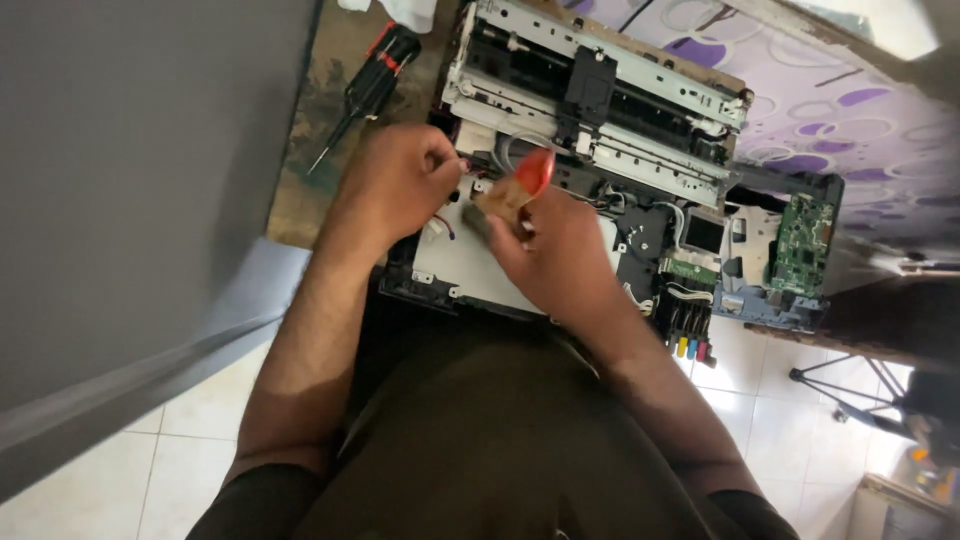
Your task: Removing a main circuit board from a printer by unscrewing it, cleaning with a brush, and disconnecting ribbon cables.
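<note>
An opened printer (610, 110) with its cover off lies on a worn wooden table, showing metal rails, a black carriage and white tubing. My left hand (395, 185) is closed with its fingertips pinching something small at the printer's left front, near thin wires. My right hand (555, 255) grips a tool with a translucent red handle (533, 172), its handle end pointing up over the printer's white base plate (465, 265). The tool's tip is hidden by my fingers.
A black and red screwdriver (368, 88) lies on the table at the back left. A green circuit board (803, 243) sits at the printer's right end, with coloured ink tubes (690, 345) below it. A grey wall fills the left; a tripod (850, 395) stands on the tiled floor.
</note>
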